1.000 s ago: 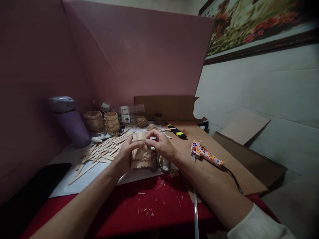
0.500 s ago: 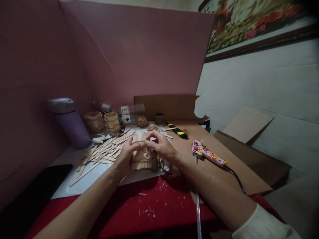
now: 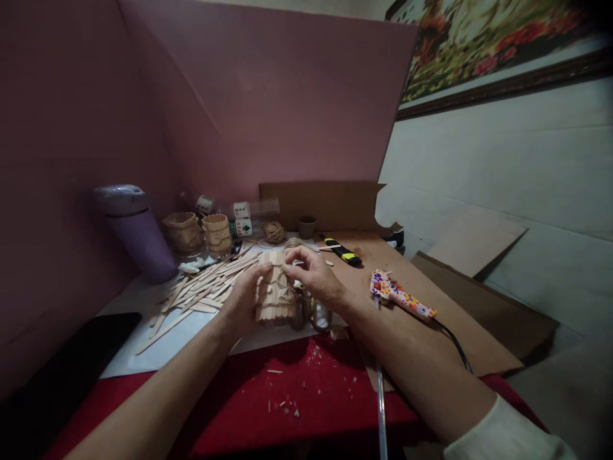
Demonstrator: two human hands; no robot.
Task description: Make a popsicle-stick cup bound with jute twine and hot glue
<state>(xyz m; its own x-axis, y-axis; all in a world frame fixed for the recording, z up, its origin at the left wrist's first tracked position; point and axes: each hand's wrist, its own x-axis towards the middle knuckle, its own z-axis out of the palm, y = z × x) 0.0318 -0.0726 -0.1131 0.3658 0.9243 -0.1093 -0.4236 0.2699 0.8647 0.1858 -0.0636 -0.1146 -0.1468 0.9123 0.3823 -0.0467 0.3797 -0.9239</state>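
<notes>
A small upright holder built from wooden craft sticks (image 3: 276, 294) stands at the middle of the table. My left hand (image 3: 245, 299) wraps around its left side and grips it. My right hand (image 3: 313, 276) pinches at the holder's upper right edge with thumb and forefinger; whatever lies between those fingertips is too small to make out. Thin twine seems to run across the front of the sticks. Behind the holder, partly hidden, lies a pair of scissors (image 3: 316, 314).
Loose craft sticks (image 3: 201, 291) lie on white paper to the left. A purple flask (image 3: 136, 233), two small stick cups (image 3: 216, 234), twine balls (image 3: 272, 232), bottles and a utility knife (image 3: 341, 250) stand behind. A patterned glue gun (image 3: 400, 297) rests on cardboard at right. Black phone (image 3: 67, 367) at left.
The stick holder has been tilted more upright and raised slightly. My right fingertips have shifted a little along its top edge. The view has drifted slightly.
</notes>
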